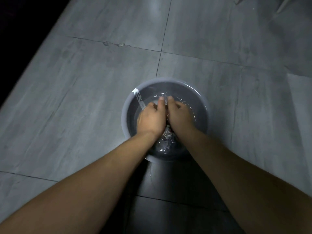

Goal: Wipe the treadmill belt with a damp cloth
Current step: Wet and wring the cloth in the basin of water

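Left hand [152, 118] and right hand [179, 115] are clenched side by side, touching, over the water-filled basin [125, 105] on the floor [84, 81]. Water streams from between them, so the cloth is probably bunched inside both fists, hidden. No treadmill shows.

The floor [94, 92] is laid with large grey tiles with a faint streaked grain, split by thin dark grout lines [164, 31] that cross near the middle. A small rough chip [114, 44] sits on one seam. A pale sheen [156, 9] of light lies on the far tile. The left edge falls off into blackness [15, 34]; a heavy shadow [168, 213] covers the near tiles. The light is dim and cool
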{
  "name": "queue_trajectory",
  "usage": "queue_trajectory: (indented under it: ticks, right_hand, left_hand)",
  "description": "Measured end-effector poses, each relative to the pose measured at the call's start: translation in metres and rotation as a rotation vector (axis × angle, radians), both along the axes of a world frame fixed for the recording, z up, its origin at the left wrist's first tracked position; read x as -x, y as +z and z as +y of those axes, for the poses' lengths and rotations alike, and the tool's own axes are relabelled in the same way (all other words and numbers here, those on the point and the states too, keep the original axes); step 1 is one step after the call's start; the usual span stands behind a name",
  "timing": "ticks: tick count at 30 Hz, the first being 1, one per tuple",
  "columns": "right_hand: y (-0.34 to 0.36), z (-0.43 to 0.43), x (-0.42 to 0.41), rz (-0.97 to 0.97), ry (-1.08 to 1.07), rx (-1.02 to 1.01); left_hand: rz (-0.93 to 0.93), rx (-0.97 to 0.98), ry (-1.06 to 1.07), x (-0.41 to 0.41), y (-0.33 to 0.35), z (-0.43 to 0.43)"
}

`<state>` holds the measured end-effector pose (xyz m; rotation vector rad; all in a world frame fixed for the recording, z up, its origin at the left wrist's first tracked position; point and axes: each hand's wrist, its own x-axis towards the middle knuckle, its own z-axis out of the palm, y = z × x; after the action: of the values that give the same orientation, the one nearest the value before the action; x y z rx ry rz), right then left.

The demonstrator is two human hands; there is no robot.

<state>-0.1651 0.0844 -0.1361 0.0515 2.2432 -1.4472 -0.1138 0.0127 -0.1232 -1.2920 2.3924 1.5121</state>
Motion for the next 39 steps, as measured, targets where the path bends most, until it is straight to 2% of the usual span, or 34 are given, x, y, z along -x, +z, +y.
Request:
queue_trajectory:
  ticks: [6, 12, 14, 16, 18, 21, 23, 26, 30, 34, 39]
  right_hand:
    - [-0.014, 0.000, -0.007, -0.039, 0.039, -0.110]
    - [-0.007, 0.007, -0.011, 0.020, 0.040, -0.139]
    - [-0.001, 0.013, -0.015, 0.036, 0.085, -0.036]
    - [0.008, 0.020, -0.021, 0.065, 0.101, 0.084]
    - [0.015, 0.022, -0.024, 0.117, 0.060, 0.147]
    - [0.027, 0.015, -0.020, -0.104, -0.063, 0.244]
    - [0.033, 0.009, -0.017, -0.151, -0.064, 0.214]
    - [0.032, 0.005, -0.017, 0.018, -0.027, 0.091]
    - [0.027, 0.009, -0.022, 0.200, 0.016, 0.064]
    - [0.019, 0.016, -0.030, 0.330, 0.108, -0.044]
    - [0.007, 0.024, -0.030, 0.498, 0.260, -0.085]
  left_hand:
    - [-0.094, 0.095, -0.084, -0.009, -0.012, 0.000]
    - [-0.040, 0.093, -0.120, -0.013, -0.009, 0.002]
    - [0.001, 0.015, -0.082, -0.014, -0.008, -0.004]
    - [0.064, -0.143, 0.013, -0.016, -0.003, -0.011]
    - [0.202, -0.238, 0.056, -0.019, 0.003, -0.014]
    - [0.299, -0.075, -0.095, -0.024, 0.011, -0.007]
    - [0.290, 0.010, -0.096, -0.026, 0.012, -0.003]
    - [0.260, -0.001, -0.045, -0.025, 0.010, -0.002]
    - [0.209, -0.069, -0.025, -0.021, 0.009, -0.002]
    - [0.185, -0.254, 0.046, -0.019, 0.003, 0.000]
    - [0.110, -0.470, 0.126, -0.021, 0.003, 0.003]
